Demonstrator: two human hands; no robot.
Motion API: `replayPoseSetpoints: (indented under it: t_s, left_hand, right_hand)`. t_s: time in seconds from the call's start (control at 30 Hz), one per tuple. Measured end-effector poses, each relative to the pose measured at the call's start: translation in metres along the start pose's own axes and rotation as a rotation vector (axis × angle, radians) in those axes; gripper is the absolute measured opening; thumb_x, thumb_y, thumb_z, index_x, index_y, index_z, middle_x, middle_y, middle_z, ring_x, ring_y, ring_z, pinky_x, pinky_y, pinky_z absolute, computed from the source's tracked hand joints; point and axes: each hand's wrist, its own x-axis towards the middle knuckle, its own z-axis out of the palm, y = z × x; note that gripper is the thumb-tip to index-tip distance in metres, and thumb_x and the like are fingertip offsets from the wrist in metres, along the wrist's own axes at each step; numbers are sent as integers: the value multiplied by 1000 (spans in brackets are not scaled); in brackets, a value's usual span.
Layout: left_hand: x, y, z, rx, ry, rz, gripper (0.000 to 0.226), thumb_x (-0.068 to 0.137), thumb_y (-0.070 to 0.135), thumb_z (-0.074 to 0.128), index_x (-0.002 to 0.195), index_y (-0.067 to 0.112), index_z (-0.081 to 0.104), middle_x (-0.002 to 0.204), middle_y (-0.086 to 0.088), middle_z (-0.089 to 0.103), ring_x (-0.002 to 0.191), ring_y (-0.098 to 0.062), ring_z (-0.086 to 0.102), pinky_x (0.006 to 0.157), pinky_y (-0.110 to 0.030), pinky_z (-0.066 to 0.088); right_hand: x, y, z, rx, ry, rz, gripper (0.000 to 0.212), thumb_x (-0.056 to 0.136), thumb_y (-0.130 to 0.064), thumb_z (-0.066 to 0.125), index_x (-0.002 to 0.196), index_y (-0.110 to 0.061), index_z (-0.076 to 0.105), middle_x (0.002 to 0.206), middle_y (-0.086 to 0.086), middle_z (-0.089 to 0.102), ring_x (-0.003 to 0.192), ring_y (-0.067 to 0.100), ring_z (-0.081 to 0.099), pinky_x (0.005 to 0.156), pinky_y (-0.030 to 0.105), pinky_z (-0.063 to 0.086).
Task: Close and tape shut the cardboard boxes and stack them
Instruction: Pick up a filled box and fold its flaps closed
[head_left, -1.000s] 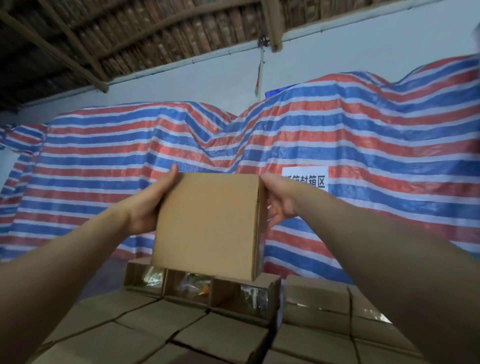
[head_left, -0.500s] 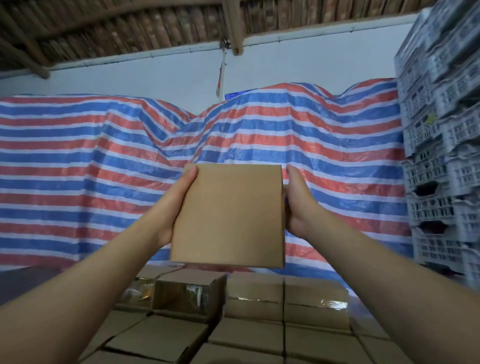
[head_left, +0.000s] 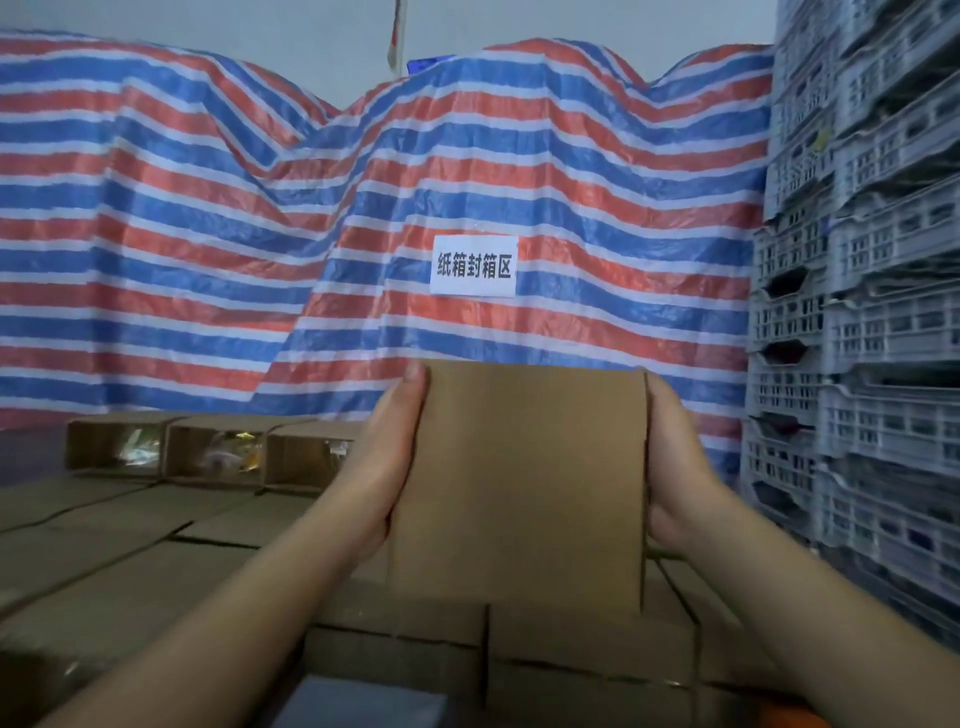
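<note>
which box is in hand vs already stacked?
The plain-faced box, gripped between left hand and right hand, above the stack; the others lie flat.

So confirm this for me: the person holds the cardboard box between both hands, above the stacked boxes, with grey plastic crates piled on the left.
One thing is wrong: the grey plastic crates stand on the right, not the left, as the head view shows. The rest holds: left hand and right hand hold the cardboard box above the stacked boxes.

Matt cardboard box (head_left: 519, 483), glossy tarpaulin (head_left: 208, 234)
</note>
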Motion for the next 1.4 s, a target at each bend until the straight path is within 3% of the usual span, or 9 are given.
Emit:
replayPoseSetpoints:
  t_s: [0.3, 0.43, 0.6, 0.7, 0.8, 1.0, 1.13, 1.2, 1.4]
  left_hand:
    - [-65, -36, 9, 21, 66, 67, 74, 64, 88, 47, 114, 35, 62, 105, 3, 74, 99, -18, 70, 90, -45, 53]
    - [-78, -27, 12, -4, 80, -26, 80, 54, 81, 43, 114, 31, 64, 100, -2, 76, 93, -20, 72, 85, -44, 54]
    - [-97, -44, 23, -104, 141, -161, 66, 84, 69, 26, 63, 34, 78, 69, 0, 75, 60, -10, 71, 53, -28, 53]
    - [-106, -67, 25, -215, 181, -313, 81, 95, 61, 25, 44, 20, 72, 52, -4, 68, 41, -11, 64, 55, -32, 43]
    - [-104, -80, 18, -272, 166, -406, 85, 95, 62, 27, 39, 14, 69, 49, -10, 66, 36, -16, 62, 35, -20, 45]
    - [-105, -92, 8, -188, 136, -344, 63, 95, 56, 36, 70, 19, 80, 76, -10, 75, 58, -18, 72, 63, -35, 45]
    - [-109, -89, 8, -164, 147, -319, 36, 91, 42, 49, 105, 17, 71, 81, -7, 76, 68, -18, 72, 64, -35, 45]
    - [-108, -90, 3, -170, 126, -340, 52, 76, 45, 56, 120, 19, 65, 92, -10, 76, 80, -23, 71, 65, -35, 47]
    - [-94, -87, -3, -73, 158, -276, 41, 88, 12, 59, 123, 33, 57, 106, -13, 71, 69, -26, 68, 54, -27, 55]
  right_hand:
    - [-68, 29, -22, -39, 100, -56, 56, 89, -60, 54, 122, -16, 68, 102, 10, 76, 85, 27, 75, 68, 35, 59]
    - [-84, 26, -22, -65, 125, -68, 44, 95, -51, 54, 114, -15, 70, 93, 9, 76, 78, 27, 74, 66, 35, 59]
    - [-108, 46, -35, -67, 168, 31, 44, 96, -48, 52, 74, -20, 78, 75, 8, 74, 65, 25, 73, 70, 38, 52]
    - [-118, 67, -43, -59, 251, 169, 45, 99, -46, 47, 82, -10, 69, 63, 7, 71, 51, 21, 69, 66, 37, 45]
    - [-118, 75, -48, -72, 285, 209, 41, 100, -45, 45, 93, -10, 66, 61, 6, 71, 54, 22, 68, 66, 38, 44]
    - [-117, 75, -55, -102, 223, 144, 53, 99, -48, 44, 81, -9, 75, 82, 15, 76, 65, 24, 74, 69, 38, 46]
    - [-117, 76, -54, -108, 227, 153, 55, 100, -48, 41, 83, -8, 75, 81, 15, 76, 65, 23, 74, 70, 39, 46]
    - [-119, 78, -52, -121, 234, 155, 50, 101, -45, 40, 87, -7, 70, 71, 12, 74, 57, 20, 72, 68, 38, 45]
    - [-126, 82, -51, -121, 250, 148, 47, 101, -43, 43, 85, -7, 68, 64, 9, 72, 51, 19, 69, 66, 37, 43]
